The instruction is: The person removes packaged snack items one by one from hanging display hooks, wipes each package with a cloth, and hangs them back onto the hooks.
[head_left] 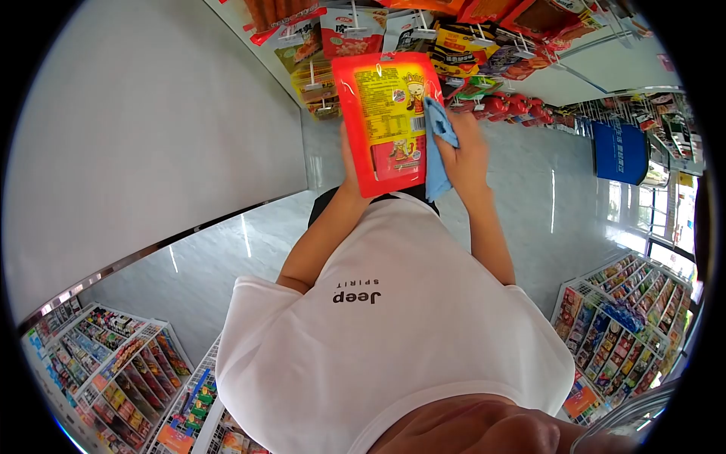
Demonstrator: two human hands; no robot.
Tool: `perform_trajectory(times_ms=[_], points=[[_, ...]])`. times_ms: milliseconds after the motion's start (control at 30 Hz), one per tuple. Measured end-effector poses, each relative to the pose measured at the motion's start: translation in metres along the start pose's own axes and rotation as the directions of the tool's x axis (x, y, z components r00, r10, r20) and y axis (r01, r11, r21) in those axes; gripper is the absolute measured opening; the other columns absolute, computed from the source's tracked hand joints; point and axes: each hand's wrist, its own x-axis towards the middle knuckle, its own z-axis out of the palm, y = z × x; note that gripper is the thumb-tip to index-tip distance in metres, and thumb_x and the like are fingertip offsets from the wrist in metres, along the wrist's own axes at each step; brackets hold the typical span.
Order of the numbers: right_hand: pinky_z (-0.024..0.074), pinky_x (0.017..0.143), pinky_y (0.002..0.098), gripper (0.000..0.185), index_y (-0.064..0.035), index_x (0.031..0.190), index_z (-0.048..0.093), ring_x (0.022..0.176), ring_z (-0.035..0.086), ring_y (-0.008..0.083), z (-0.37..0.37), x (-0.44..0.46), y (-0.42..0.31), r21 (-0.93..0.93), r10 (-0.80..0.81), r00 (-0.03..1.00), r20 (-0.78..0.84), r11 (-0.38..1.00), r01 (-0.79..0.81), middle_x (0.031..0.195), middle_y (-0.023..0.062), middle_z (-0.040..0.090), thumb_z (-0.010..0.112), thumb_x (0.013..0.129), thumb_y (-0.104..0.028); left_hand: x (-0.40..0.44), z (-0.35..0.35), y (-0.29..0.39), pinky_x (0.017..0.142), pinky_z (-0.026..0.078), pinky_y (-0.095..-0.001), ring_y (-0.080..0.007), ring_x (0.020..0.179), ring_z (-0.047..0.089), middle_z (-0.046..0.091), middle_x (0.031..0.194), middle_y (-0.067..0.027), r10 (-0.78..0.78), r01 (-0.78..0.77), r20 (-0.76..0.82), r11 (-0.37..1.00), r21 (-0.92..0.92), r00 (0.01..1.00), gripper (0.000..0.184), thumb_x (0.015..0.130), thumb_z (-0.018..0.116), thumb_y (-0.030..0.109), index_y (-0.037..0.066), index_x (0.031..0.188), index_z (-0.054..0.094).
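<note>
A red snack packet [397,163] with a yellow printed panel is held up in front of my body, its printed back facing me. My left hand [350,163] grips it at the left edge; most of those fingers are hidden behind the packet. A folded light-blue cloth [437,170] lies along the packet's right edge. My right hand [467,155] is closed on this cloth, with the thumb pressed over it.
Hanging snack bags [353,34] fill hooks on the rack just ahead. To the left stands a large pale panel [166,113]. Stocked shelves [125,378] are at lower left, and more shelves [628,325] at lower right. A blue box [620,151] sits farther right on the grey floor [529,197].
</note>
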Motion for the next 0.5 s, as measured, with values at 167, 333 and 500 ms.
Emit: perform_trajectory(times_ms=[167, 333, 500], points=[[0.0498, 0.074, 0.0386, 0.04, -0.0046, 0.116, 0.066, 0.086, 0.062, 0.033, -0.004, 0.033, 0.001, -0.017, -0.003, 0.992, -0.125, 1.0, 0.001, 0.093, 0.0131, 0.061, 0.073, 0.076, -0.006, 0.001, -0.019, 0.001, 0.105, 0.048, -0.0479, -0.0326, 0.124, 0.057, 0.052, 0.141, -0.0178, -0.071, 0.092, 0.141, 0.984, -0.15, 0.988, 0.073, 0.099, 0.035, 0.062, 0.006, 0.146, 0.04], [0.0506, 0.073, 0.0387, 0.043, -0.0056, 0.115, 0.067, 0.088, 0.063, 0.0319, 0.002, 0.012, -0.014, -0.006, -0.041, 0.999, -0.034, 0.999, 0.041, 0.097, 0.0125, 0.062, 0.075, 0.073, -0.008, 0.0, -0.01, 0.005, 0.104, 0.048, -0.0487, -0.0326, 0.124, 0.057, 0.051, 0.143, -0.0177, -0.106, 0.112, 0.102, 0.992, -0.055, 0.989, 0.074, 0.099, 0.034, 0.062, 0.007, 0.147, 0.04], [0.0511, 0.075, 0.0386, 0.04, -0.0055, 0.117, 0.067, 0.09, 0.064, 0.0323, -0.008, 0.026, -0.002, -0.022, -0.043, 0.995, -0.085, 0.999, 0.041, 0.097, 0.0133, 0.063, 0.072, 0.077, -0.008, 0.0, -0.001, -0.003, 0.104, 0.048, -0.0492, -0.033, 0.124, 0.056, 0.05, 0.143, -0.0175, -0.14, 0.141, 0.017, 0.99, -0.019, 0.99, 0.073, 0.1, 0.037, 0.061, 0.007, 0.148, 0.04]])
